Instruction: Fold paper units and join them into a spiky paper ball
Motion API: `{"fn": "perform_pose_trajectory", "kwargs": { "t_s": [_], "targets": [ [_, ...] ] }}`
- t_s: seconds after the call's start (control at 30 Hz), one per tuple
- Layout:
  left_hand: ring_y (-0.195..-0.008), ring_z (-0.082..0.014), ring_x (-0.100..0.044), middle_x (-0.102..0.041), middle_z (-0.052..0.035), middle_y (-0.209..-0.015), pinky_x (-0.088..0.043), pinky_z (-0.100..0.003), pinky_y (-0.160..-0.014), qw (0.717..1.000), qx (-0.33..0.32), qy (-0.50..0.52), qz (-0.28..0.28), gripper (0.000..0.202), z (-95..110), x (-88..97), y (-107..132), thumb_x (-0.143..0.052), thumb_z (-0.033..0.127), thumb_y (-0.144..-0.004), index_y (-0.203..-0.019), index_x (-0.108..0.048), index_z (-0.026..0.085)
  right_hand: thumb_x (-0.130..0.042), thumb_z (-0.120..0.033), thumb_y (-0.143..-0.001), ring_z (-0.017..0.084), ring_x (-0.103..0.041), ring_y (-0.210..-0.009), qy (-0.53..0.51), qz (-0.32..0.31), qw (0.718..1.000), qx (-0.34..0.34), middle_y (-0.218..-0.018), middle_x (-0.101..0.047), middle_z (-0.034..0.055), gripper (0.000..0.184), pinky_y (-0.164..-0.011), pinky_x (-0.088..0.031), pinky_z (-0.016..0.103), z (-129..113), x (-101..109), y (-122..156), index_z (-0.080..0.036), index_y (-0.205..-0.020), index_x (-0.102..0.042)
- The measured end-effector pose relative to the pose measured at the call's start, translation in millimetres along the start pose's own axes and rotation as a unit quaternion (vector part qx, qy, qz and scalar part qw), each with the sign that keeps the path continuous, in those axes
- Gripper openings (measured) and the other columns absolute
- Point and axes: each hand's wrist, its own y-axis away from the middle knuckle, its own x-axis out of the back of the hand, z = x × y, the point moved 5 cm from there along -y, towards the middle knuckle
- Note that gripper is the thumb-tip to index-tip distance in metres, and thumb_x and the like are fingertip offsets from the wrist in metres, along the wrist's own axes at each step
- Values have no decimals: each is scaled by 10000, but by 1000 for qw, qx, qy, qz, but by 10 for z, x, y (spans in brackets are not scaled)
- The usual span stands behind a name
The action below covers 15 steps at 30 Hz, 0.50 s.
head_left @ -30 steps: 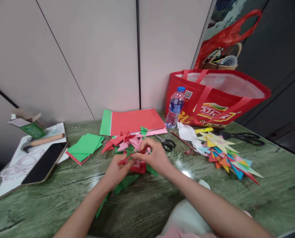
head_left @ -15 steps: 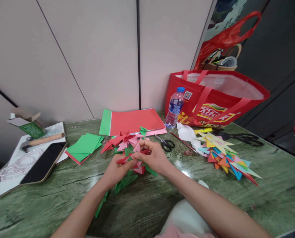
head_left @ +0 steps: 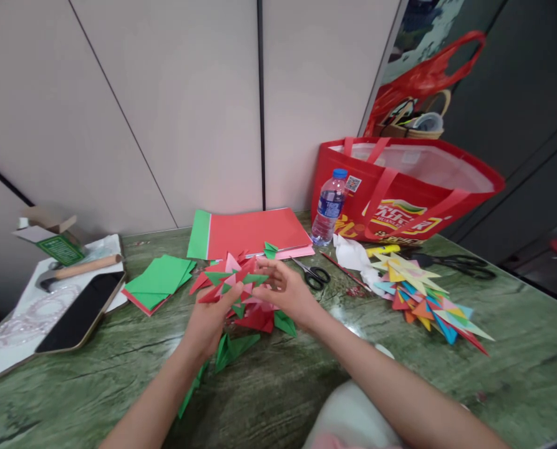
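Observation:
Both my hands hold up a spiky folded-paper piece [head_left: 234, 279] of red, green and pink points above the green marbled table [head_left: 278, 386]. My left hand [head_left: 208, 321] grips its lower left side, fingers closed on it. My right hand [head_left: 285, 293] pinches its right side. Under the hands lie loose folded triangles, red [head_left: 258, 320] and green [head_left: 234, 346].
A stack of red and green sheets [head_left: 250, 231], green squares [head_left: 159, 280], small scissors [head_left: 313, 273], a water bottle [head_left: 327, 206], a red tote bag [head_left: 400, 187], a multicoloured paper star [head_left: 428, 299], black scissors [head_left: 456, 265], and a phone [head_left: 79, 305] on a tray with a hammer [head_left: 75, 271].
The hands have lifted the spiky paper piece up off the pile and turned it, so more of its points now show. The view has tilted slightly.

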Motion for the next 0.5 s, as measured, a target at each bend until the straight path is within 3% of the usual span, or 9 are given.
{"fn": "perform_pose_trajectory", "kwargs": {
  "t_s": [0.13,0.27,0.37,0.5],
  "targets": [
    [-735,-192,-635,-709,-58,-779,-482,-292,-693,1000,-15,23,-14,278,5,-58,18,-736,283,-631,-863,-694,136,-782,-266,-533,160,-634,-794,-80,-19,995,-47,-875,-674,16,523,-779,-476,325,78,-104,53,-202,-996,-548],
    [-770,-208,-633,-709,-71,-818,-486,-307,-716,999,-19,-7,-35,249,10,-100,51,-728,279,-641,-840,-698,133,-785,-291,-530,156,-643,-686,-160,-21,982,-102,-770,-673,-3,459,-632,-511,284,112,-143,82,-198,-920,-561],
    [-691,-194,-620,-696,-63,-722,-486,-303,-665,999,-13,-28,-42,237,58,-76,61,-740,293,-620,-774,-694,119,-781,-282,-544,150,-644,-648,-173,-18,980,-98,-736,-669,-11,441,-577,-517,266,82,-90,53,-202,-916,-559],
    [-689,-178,-609,-687,-50,-708,-478,-293,-675,997,-11,-7,-77,255,132,-62,61,-747,305,-609,-777,-695,120,-788,-254,-532,143,-654,-650,-179,-9,981,-79,-755,-684,-17,434,-638,-537,284,15,-2,6,-200,-899,-562]
  ]
}}
